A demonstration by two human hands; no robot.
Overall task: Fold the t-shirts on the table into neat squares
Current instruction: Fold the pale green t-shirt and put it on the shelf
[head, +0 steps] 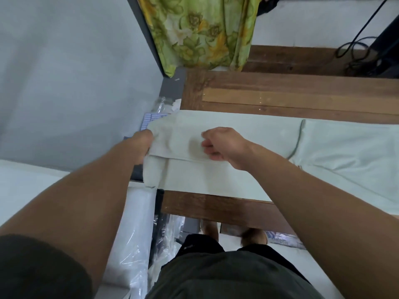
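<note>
Item 1: pale cream cotton t-shirt (216, 178), partly folded, lying across the left end of the brown slatted wooden table (280, 98), its upper layer doubled over toward the near edge.
Left hand (140, 145): fingers curling round the shirt's left end, which is overhanging the table edge.
Right hand (222, 143): fingers bending inward, pinching the folded upper layer.
Item 2: white garment with grey-green trim (345, 147), lying just to the right.

T-shirt (216, 175) on table (302, 98), left end
</note>
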